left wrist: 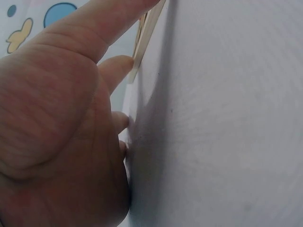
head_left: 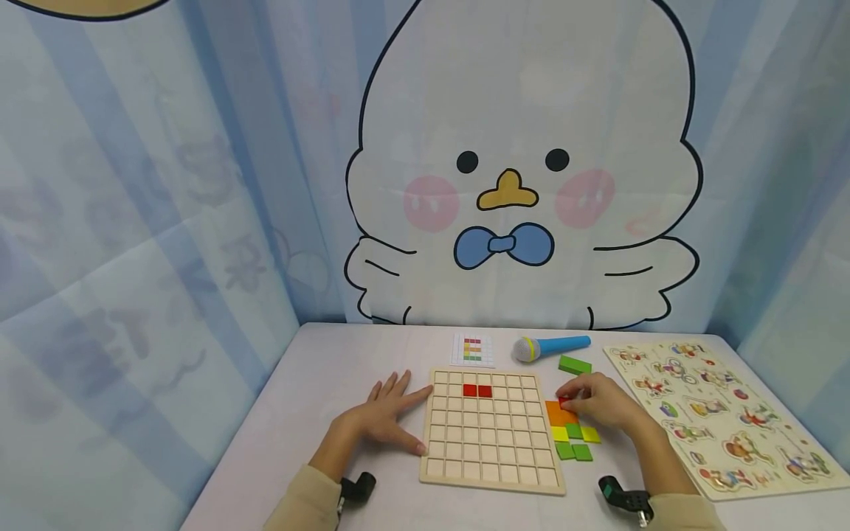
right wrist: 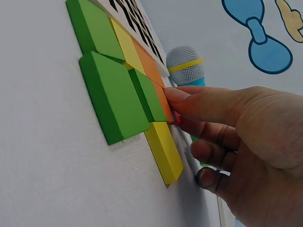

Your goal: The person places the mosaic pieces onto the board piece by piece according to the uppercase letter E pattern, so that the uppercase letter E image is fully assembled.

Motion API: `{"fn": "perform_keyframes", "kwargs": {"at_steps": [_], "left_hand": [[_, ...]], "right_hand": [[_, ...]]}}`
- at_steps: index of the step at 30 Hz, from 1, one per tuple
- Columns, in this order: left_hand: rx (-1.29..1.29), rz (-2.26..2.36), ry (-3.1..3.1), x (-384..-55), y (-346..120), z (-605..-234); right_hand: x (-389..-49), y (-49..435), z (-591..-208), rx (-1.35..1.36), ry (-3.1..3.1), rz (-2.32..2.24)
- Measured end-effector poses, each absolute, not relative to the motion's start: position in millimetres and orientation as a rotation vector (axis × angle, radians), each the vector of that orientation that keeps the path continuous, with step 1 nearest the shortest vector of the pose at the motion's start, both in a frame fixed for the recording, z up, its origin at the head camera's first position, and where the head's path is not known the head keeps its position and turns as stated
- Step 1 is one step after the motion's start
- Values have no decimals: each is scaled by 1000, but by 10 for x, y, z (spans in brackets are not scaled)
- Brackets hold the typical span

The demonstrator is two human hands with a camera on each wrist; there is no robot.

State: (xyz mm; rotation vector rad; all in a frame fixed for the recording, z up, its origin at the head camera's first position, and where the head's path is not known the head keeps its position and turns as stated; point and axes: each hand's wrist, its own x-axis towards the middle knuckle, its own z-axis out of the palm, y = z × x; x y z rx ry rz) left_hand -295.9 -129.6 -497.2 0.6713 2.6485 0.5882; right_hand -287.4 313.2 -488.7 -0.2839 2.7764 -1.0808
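A wooden grid board (head_left: pixel 491 488) lies on the table with two red square blocks (head_left: pixel 477 391) side by side in an upper row. My left hand (head_left: pixel 385 417) rests spread on the table at the board's left side, its thumb and index finger touching the edge. To the right of the board my right hand (head_left: pixel 600 398) pinches a red block (right wrist: pixel 176 118), mostly hidden by the fingers. Beside it lie orange blocks (head_left: pixel 558 414), yellow blocks (right wrist: pixel 165 153) and green blocks (right wrist: pixel 113 99), packed close together.
Behind the board lie a small pattern card (head_left: pixel 473 349) and a blue toy microphone (head_left: pixel 554 346). A green block (head_left: pixel 575 364) sits near the microphone. A picture puzzle board (head_left: pixel 730 420) covers the table's right side. Curtains (head_left: pixel 133 221) stand around the table.
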Motion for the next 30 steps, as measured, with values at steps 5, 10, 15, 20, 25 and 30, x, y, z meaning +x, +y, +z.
{"fn": "perform_keyframes", "kwargs": {"at_steps": [5, 10, 15, 20, 25, 30], "left_hand": [[664, 576, 2649, -2957, -1290, -4974], [669, 579, 2650, -2951, -1290, -4968], [674, 589, 2645, -2953, -1296, -4964], [681, 593, 2645, -2960, -1300, -4968], [687, 599, 2646, -2964, -1304, -4974], [688, 604, 2646, -2965, -1309, -4976]], "right_hand": [[-2890, 3135, -4911, -278, 2801, -1064], [-2890, 3131, -4926, -273, 2806, -1060], [-2905, 3124, -4932, -290, 2796, -1097], [-2924, 3145, -4949, -279, 2771, -1205], [-2940, 3162, -4933, -232, 2738, -1392], [-2935, 3136, -4845, -209, 2701, -1570]]}}
